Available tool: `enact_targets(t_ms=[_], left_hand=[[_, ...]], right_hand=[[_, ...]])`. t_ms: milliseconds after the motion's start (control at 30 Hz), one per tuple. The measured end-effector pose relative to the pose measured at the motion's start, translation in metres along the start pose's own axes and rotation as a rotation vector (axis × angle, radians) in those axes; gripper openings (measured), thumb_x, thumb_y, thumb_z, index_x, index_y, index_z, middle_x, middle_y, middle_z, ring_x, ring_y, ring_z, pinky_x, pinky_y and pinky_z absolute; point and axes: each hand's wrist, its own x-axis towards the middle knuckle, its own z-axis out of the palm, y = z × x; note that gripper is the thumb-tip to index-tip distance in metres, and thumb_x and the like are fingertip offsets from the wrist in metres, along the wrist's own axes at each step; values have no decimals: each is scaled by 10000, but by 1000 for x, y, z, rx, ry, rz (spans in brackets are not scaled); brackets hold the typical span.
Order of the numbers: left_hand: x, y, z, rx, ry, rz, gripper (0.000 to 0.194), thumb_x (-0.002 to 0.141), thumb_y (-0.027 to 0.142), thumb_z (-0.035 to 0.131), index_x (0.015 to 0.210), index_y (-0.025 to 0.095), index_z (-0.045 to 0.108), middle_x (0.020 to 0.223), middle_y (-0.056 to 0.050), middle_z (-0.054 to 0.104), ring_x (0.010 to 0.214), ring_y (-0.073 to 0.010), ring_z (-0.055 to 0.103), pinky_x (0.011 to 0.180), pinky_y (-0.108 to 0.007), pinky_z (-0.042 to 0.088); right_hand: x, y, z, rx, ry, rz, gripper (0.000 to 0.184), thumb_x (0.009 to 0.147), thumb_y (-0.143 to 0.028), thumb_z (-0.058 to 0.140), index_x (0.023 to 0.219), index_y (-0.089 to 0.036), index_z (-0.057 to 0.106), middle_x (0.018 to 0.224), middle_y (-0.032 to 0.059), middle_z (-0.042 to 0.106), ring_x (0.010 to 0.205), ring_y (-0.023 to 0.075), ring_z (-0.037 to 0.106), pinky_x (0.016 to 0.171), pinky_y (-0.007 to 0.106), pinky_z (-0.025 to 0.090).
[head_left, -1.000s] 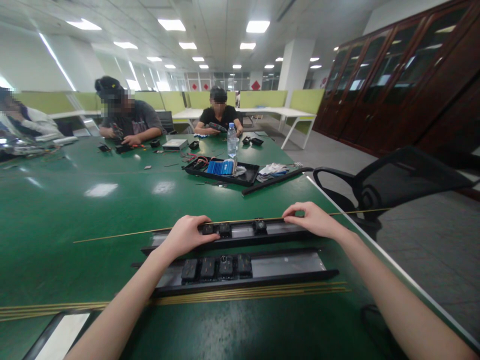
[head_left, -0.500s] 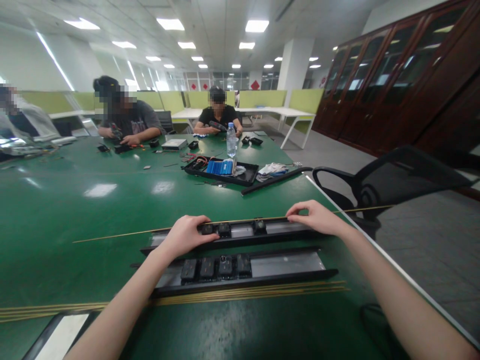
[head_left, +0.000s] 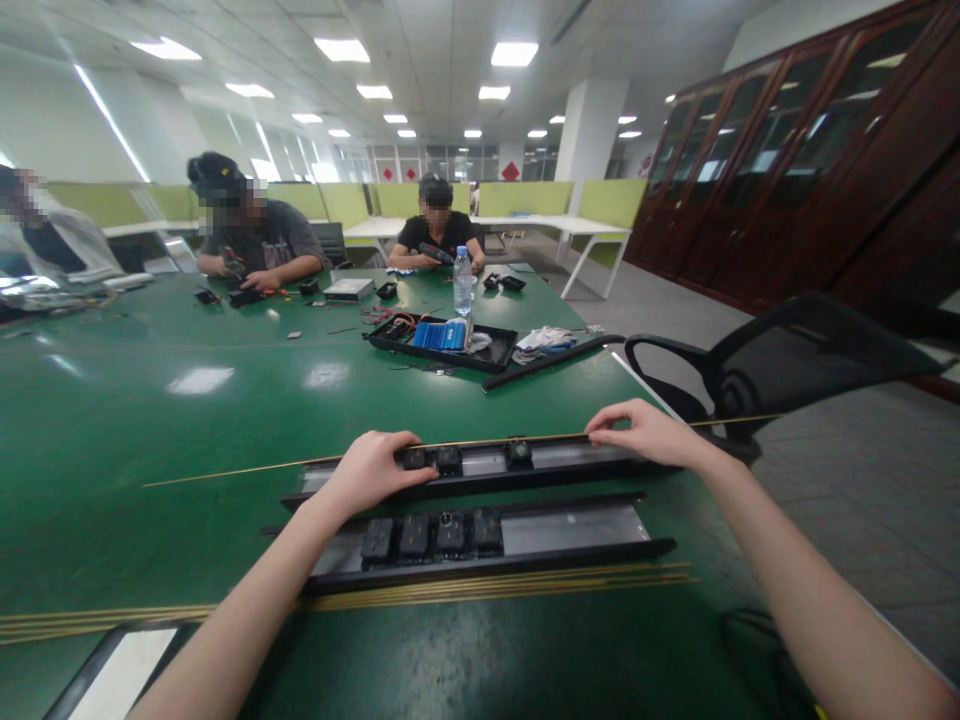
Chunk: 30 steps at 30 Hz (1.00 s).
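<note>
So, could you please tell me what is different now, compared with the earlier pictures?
The right hand has moved to the right along the thin gold-coloured rod, away from the left hand. I see nothing newly grasped or released. The left hand stays at the far black rail; the near black rail and its black blocks look unchanged.

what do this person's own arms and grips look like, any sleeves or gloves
The left forearm and right forearm are bare, each narrowing toward the wrist, with no sleeve, watch or bracelet in view. The left grip and right grip are ungloved hands; no rings or markings can be made out.
</note>
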Motion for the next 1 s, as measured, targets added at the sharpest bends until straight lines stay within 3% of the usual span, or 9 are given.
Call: enact_targets(t_ms=[1000], left_hand=[[0,-1,1,1,-2,7,459,764,634,633,933,216,718,846,-44,756,768,-224,691,655,-266,448]], right_hand=[[-9,21,-25,-131,-3,134,368,754,-563,655,805,-215,761,822,27,763,825,247,678,785,314,476]])
